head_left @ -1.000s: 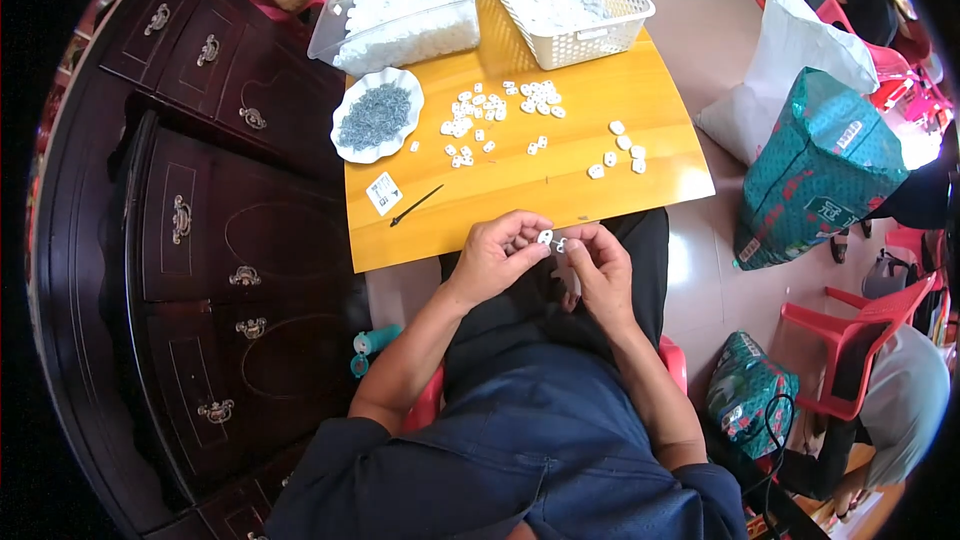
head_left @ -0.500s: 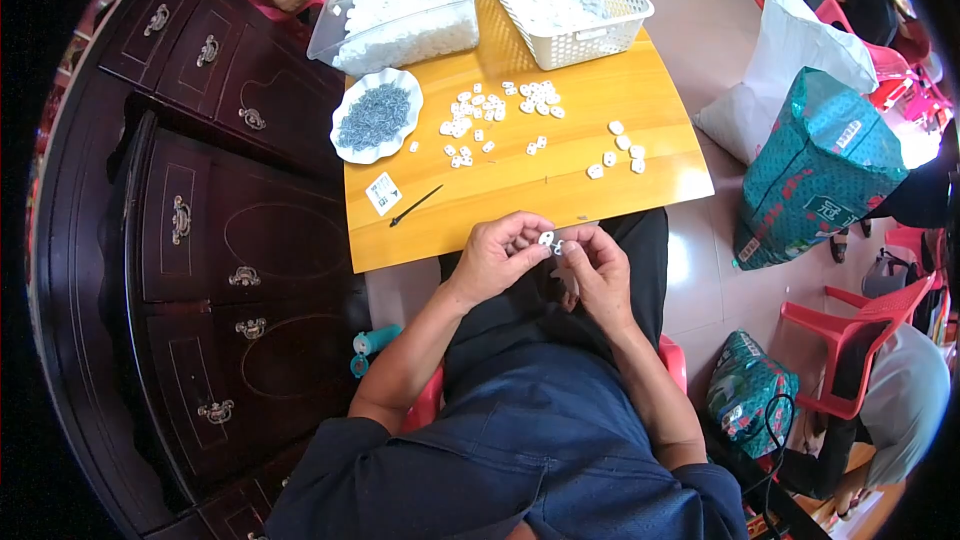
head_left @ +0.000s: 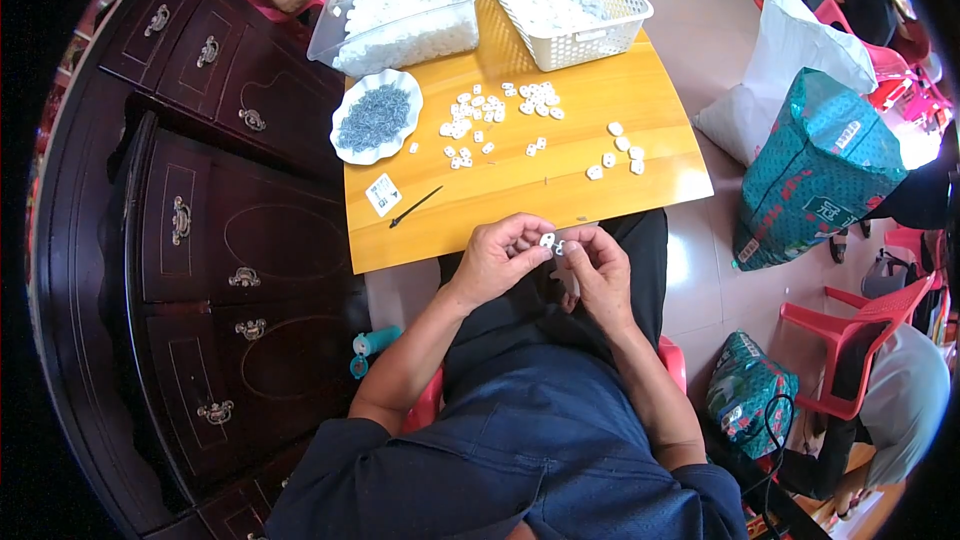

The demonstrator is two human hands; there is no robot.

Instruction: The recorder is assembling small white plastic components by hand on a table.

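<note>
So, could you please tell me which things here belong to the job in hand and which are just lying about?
In use: left hand, right hand, small white piece, loose white pieces, dish of grey bits.
Lying about: teal bag, red chair.

A glossy yellow-orange wooden surface [head_left: 520,175] is set against a dark carved wooden cabinet with brass drawer pulls [head_left: 200,230], by which the whole left side is filled. The floor is laid with pale, shiny beige tiles [head_left: 700,270], on which daylight is reflected. To the right, a red plastic chair [head_left: 850,340] is seen, with a teal woven sack [head_left: 815,175] and a white plastic sack [head_left: 790,65] stood beside the surface.
</note>
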